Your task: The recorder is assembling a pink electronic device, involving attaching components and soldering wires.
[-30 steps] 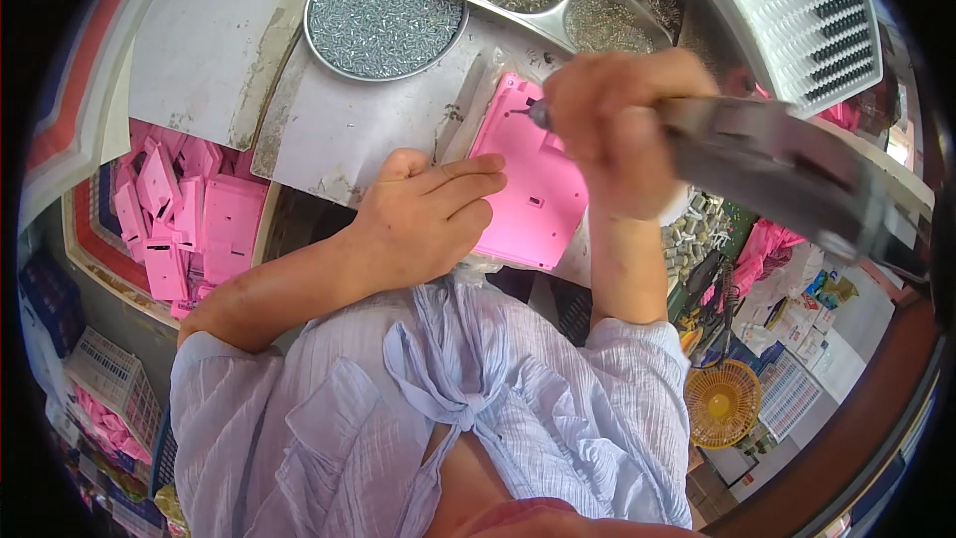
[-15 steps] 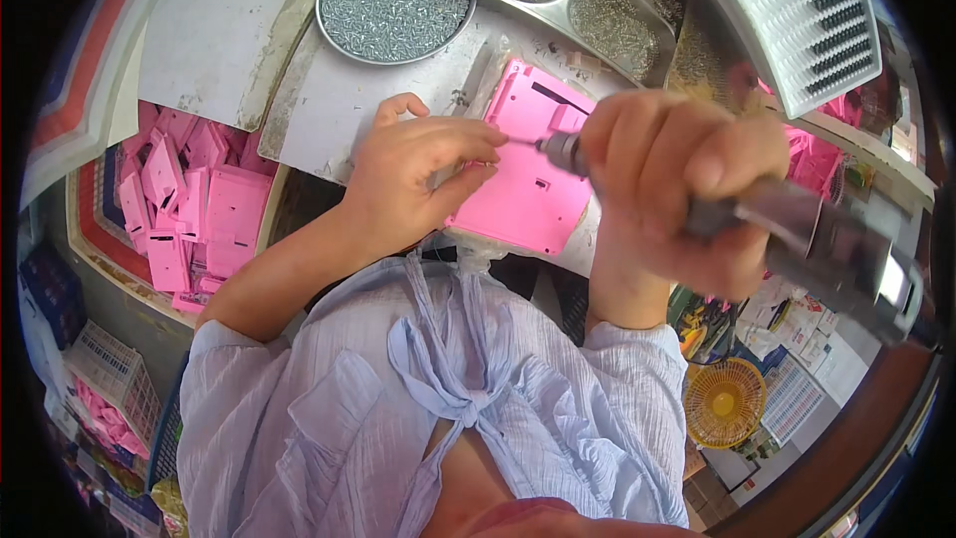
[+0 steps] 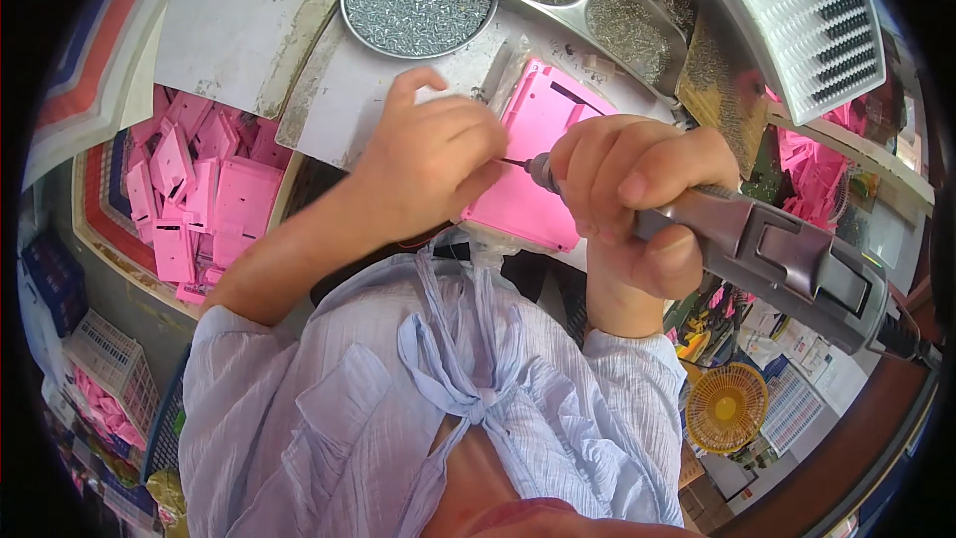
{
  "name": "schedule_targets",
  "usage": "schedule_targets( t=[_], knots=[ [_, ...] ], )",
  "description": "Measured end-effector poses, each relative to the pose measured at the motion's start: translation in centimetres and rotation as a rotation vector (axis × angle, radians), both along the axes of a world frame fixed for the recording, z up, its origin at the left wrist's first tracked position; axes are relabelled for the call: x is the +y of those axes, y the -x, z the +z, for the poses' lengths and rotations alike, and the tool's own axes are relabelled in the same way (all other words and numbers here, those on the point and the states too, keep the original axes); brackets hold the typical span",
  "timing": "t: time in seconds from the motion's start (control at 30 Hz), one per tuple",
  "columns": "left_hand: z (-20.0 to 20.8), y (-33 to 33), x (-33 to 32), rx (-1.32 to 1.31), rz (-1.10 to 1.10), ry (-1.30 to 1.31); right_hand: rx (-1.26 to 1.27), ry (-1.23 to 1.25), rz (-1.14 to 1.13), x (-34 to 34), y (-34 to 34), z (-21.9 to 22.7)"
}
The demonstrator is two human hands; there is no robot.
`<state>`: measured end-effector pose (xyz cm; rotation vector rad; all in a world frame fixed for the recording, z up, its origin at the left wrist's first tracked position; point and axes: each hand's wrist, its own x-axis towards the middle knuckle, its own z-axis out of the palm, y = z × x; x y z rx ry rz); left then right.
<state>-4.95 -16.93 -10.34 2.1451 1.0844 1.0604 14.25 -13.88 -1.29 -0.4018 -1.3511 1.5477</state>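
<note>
My right hand (image 3: 637, 179) is wrapped round a grey electric screwdriver (image 3: 782, 249), its thin bit pointing left. A pink plastic panel (image 3: 528, 204) lies under both hands on a wrapped pad. My left hand (image 3: 428, 154) hovers over the panel's left side with thumb and fingers brought together at the tip of the bit. Anything small between those fingertips is hidden from me. The index finger of this hand is raised and bent.
A round metal dish of screws (image 3: 418, 0) and a divided steel tray (image 3: 583, 15) of small metal parts stand at the back. Pink parts (image 3: 244, 199) fill a bin at left. A clear bristled strip (image 3: 797, 20) hangs at upper right. A yellow basket (image 3: 727, 408) sits lower right.
My right hand and the screwdriver have come left and the tool's rear end has dropped lower in view. The left fingers have closed up around the bit's tip. The whole view has shifted slightly.
</note>
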Motion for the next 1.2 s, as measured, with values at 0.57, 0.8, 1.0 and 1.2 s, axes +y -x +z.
schedule_targets(
  t=[0.57,0.8,1.0,1.2],
  knots=[
    [-2.3,5.2,9.2,0.458,0.517,-0.204,-0.345,-0.036,-0.104,-2.7,1.7,-1.6],
    [-1.3,6.2,8.1,0.308,0.324,-0.03,-0.327,-0.218,-0.092,-2.6,2.4,-3.2],
    [-2.0,6.0,9.1,0.291,0.474,-0.093,-0.331,-0.183,-0.059,-1.8,1.5,-2.7],
    [-1.8,5.7,9.2,0.292,0.396,-0.211,-0.024,-0.025,-0.047,-2.2,-0.3,0.1]
  ],
)
